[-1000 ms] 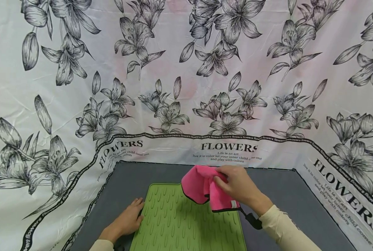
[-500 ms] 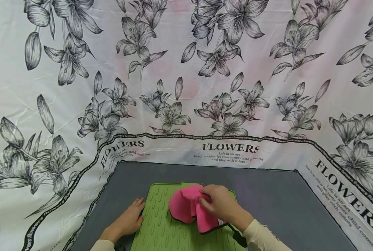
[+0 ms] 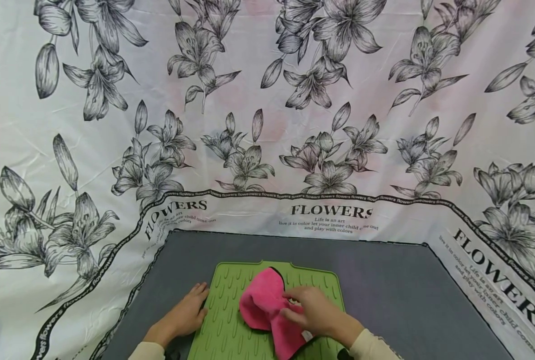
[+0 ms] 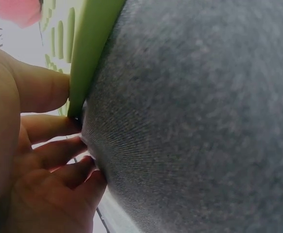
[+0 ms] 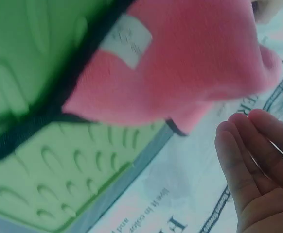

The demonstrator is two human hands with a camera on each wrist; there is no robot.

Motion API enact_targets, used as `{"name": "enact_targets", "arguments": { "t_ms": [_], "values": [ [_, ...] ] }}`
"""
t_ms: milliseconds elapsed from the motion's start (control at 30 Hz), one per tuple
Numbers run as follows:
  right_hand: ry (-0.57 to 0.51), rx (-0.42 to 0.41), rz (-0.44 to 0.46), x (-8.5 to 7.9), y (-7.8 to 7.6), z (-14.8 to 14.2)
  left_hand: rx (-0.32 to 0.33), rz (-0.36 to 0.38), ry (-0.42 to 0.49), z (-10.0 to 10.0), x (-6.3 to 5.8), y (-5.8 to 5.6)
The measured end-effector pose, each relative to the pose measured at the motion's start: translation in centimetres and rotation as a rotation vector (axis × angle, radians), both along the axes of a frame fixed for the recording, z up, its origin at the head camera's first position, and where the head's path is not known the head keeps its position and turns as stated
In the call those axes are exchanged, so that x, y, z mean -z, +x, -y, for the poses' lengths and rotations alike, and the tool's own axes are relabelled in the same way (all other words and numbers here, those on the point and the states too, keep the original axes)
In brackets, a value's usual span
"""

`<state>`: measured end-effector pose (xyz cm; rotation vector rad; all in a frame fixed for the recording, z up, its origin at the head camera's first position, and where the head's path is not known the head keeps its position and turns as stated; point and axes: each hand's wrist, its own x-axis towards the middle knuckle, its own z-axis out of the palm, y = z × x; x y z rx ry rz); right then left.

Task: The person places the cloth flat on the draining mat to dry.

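A pink cloth (image 3: 264, 299) with black trim and a white tag lies crumpled on a green ribbed mat (image 3: 220, 305). Just over its right side is my right hand (image 3: 316, 314), thumb and fingers spread apart. In the right wrist view, the fingers of that right hand (image 5: 260, 167) are extended, with a gap between them and the pink cloth (image 5: 180, 63). My left hand (image 3: 183, 314) rests at the mat's left edge. The left wrist view has its thumb against the side of the green mat (image 4: 94, 46) and the other fingertips on the grey surface.
A grey tabletop (image 3: 393, 300) extends around the mat. Behind it and along both sides hangs a white curtain (image 3: 249, 170) printed with lilies and lettering. A black strap or cord crosses the right wrist view beside the cloth.
My right hand has lowered the pink cloth leftward onto the green mat and let it go. The left hand has stayed at the mat's edge.
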<state>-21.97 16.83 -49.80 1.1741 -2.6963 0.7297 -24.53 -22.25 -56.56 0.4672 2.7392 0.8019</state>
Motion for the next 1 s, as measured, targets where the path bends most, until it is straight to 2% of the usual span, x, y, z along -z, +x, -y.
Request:
{"name": "enact_targets", "arguments": {
  "t_ms": [100, 267, 467, 833, 1000],
  "values": [
    [0.0, 0.032, -0.014, -0.8, -0.2, -0.7, -0.001, 0.011, -0.001, 0.1, 0.1, -0.1],
    [0.036, 0.102, -0.087, -1.9, -1.0, -1.9, 0.02, 0.029, -0.011, 0.2, 0.2, -0.2],
    [0.059, 0.124, -0.182, -2.7, -1.8, -2.8, -0.005, 0.023, -0.017, 0.3, 0.1, -0.3],
    [0.062, 0.129, -0.216, -2.9, -2.6, -3.5, -0.005, 0.022, -0.019, 0.4, -0.7, -0.4],
    [0.067, 0.139, -0.233, -2.9, -2.8, -3.7, 0.012, -0.022, -0.017, 0.6, -1.7, -0.9]
  ]
}}
